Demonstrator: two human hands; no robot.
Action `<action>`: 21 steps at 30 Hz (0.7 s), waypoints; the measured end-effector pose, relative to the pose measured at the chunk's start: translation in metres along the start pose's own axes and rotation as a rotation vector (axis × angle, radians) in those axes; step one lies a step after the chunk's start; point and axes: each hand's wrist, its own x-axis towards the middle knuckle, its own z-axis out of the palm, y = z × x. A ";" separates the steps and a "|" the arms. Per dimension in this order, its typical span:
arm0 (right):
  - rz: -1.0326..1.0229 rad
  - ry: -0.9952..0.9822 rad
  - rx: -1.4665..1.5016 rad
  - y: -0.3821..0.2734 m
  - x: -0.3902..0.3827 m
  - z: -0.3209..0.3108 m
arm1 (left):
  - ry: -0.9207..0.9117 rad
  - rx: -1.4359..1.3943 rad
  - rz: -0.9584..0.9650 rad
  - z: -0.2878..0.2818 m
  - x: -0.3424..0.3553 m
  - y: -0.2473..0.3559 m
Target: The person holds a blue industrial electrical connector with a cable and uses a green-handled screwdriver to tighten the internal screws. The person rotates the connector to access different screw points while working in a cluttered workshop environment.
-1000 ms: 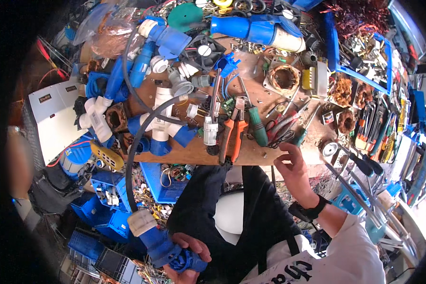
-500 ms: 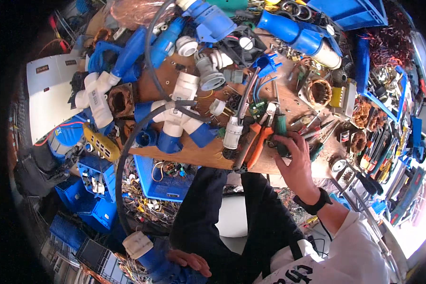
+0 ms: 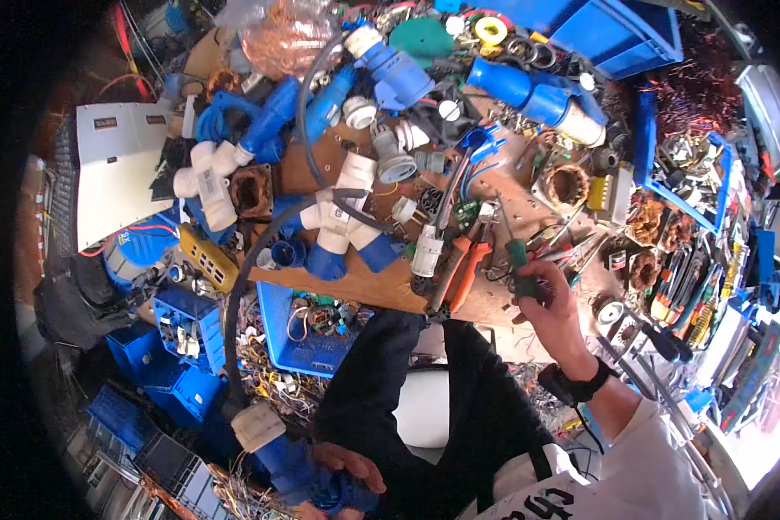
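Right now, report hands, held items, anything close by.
Left hand holding blue connector, dark cable attached. Right hand gripping green-handled screwdriver. Orange-handled pliers close on its left.

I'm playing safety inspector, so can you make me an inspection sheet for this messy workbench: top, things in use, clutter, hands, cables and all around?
Surface: wooden table, crowded, with wood showing in patches.
Things in use: blue plug held below table level, beside the lap; green-handled screwdriver over the table.
Clutter: orange-handled pliers, white cross-shaped connector, green disc and many small parts.
Hands: left hand holds the plug; right hand has its fingers around the screwdriver's handle.
Cables: dark cable runs from the table over its edge to the plug.
Surroundings: blue tray below the table edge, white seat between the legs, blue boxes to the left.
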 end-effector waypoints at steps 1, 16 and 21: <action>-0.021 0.017 0.057 -0.007 -0.007 -0.006 | -0.052 0.061 0.021 0.007 -0.001 0.004; -0.801 0.384 0.676 -0.161 -0.215 -0.105 | -0.744 0.074 0.350 0.143 -0.060 0.077; -1.038 0.408 0.741 -0.211 -0.284 -0.127 | -0.951 -0.004 0.416 0.167 -0.111 0.095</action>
